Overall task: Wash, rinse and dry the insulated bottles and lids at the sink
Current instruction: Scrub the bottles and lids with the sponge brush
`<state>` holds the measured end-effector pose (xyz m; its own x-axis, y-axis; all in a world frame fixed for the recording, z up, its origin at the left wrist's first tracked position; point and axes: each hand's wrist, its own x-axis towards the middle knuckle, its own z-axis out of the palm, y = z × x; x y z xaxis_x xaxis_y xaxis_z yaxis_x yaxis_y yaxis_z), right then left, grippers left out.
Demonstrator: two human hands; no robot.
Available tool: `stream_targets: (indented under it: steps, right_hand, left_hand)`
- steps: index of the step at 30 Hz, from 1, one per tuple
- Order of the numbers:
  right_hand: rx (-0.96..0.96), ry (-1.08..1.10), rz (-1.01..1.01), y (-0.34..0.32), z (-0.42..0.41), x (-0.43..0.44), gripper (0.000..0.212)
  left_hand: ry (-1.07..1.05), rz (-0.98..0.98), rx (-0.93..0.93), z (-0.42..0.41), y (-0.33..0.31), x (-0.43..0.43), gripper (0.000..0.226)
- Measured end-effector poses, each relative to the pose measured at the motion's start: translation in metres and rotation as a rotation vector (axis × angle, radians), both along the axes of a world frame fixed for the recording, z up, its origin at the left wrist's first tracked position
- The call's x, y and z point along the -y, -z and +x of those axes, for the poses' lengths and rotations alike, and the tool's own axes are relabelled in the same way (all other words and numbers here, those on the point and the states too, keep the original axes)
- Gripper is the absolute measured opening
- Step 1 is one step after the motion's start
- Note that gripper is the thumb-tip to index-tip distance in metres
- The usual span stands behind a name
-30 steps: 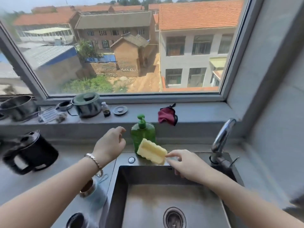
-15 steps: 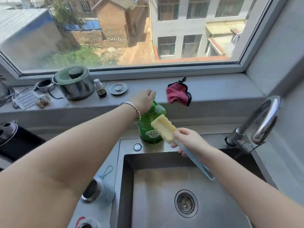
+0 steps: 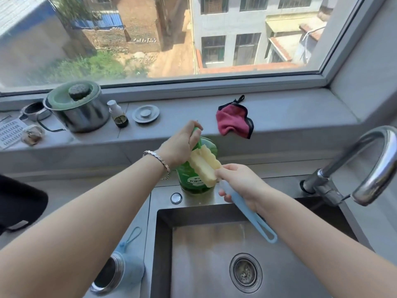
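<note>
A green dish-soap bottle (image 3: pixel 194 183) stands on the ledge behind the steel sink (image 3: pixel 214 216). My left hand (image 3: pixel 181 145) grips its pump head from above. My right hand (image 3: pixel 240 181) holds the light-blue handle of a bottle brush, whose yellow sponge head (image 3: pixel 204 166) lies right under the pump spout against the soap bottle. An open light-blue insulated bottle (image 3: pixel 117 272) with a cord loop lies on the counter left of the sink, partly hidden by my left forearm. A round metal lid (image 3: pixel 146 114) rests on the windowsill.
The chrome faucet (image 3: pixel 369 168) arches at the right of the sink. On the windowsill are a red cloth (image 3: pixel 233 121), a steel pot with a green lid (image 3: pixel 77 106), a small bottle (image 3: pixel 117 114) and a few small items. A black kettle (image 3: pixel 19 203) sits at the far left.
My left hand has moved onto the soap pump and closed round it. My right hand has brought the sponge head up under the spout. The view has tilted down and moved closer.
</note>
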<state>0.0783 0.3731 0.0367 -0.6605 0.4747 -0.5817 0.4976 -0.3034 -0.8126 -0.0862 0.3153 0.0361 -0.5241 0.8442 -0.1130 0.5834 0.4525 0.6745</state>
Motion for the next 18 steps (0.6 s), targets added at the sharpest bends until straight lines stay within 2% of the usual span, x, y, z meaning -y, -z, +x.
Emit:
stream_targets:
  steps: [7, 14, 18]
  right_hand:
    - [-0.032, 0.049, -0.035, -0.003, 0.004, 0.006, 0.024]
    - [-0.04, 0.126, -0.159, -0.005, 0.007, 0.003, 0.026]
    - [-0.013, 0.079, -0.16, -0.007, 0.007, 0.004, 0.014]
  left_hand:
    - [0.042, -0.224, -0.13, 0.0, -0.023, -0.001, 0.034]
    - [-0.027, -0.169, -0.223, 0.006, -0.018, -0.003, 0.027]
    - [-0.045, -0.171, -0.223, 0.01, -0.011, -0.001, 0.025]
